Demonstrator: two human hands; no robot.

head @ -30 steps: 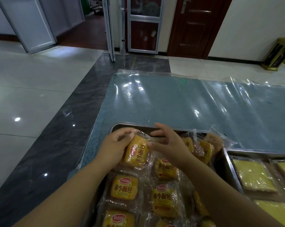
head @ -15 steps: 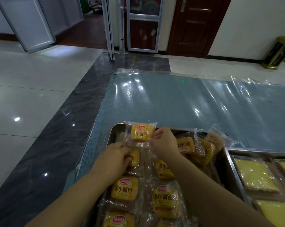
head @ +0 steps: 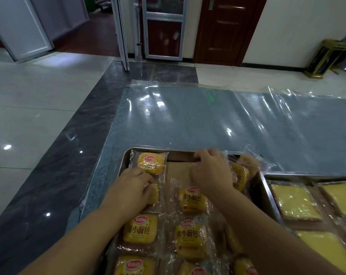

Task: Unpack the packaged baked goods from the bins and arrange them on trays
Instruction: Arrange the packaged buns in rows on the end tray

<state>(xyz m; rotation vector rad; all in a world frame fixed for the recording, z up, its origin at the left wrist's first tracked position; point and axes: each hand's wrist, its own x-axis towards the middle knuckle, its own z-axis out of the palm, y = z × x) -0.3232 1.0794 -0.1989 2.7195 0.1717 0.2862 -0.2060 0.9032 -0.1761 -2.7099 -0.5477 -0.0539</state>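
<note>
Wrapped buns (head: 190, 238): about eleven visible in left tray (head: 180, 157), rows along left edge and middle, loose pile at far-right corner. Right tray (head: 307, 176): three flat cakes (head: 293, 201) visible. Left hand (head: 128, 192) curls fingers round second-row bun (head: 154, 196) at left edge. Right hand (head: 210, 171) curled at far rim; cannot tell what it holds.

**A:** Left tray (head: 178, 151)?
**B:** Wrapped buns in columns. Corner bun (head: 151, 163) far left, label up.
**A:** Left hand (head: 132, 187)?
**B:** Fingers curled on the next bun (head: 154, 195), just nearer than the corner bun.
**A:** Right hand (head: 210, 171)?
**B:** At the far rim, fingers bent, beside a heap (head: 240, 175) of buns. Grip unclear.
**A:** Rest?
**B:** Second tray (head: 307, 174) just to the right, with wrapped yellow slices (head: 293, 201). Film (head: 188, 120) covers the table.
</note>
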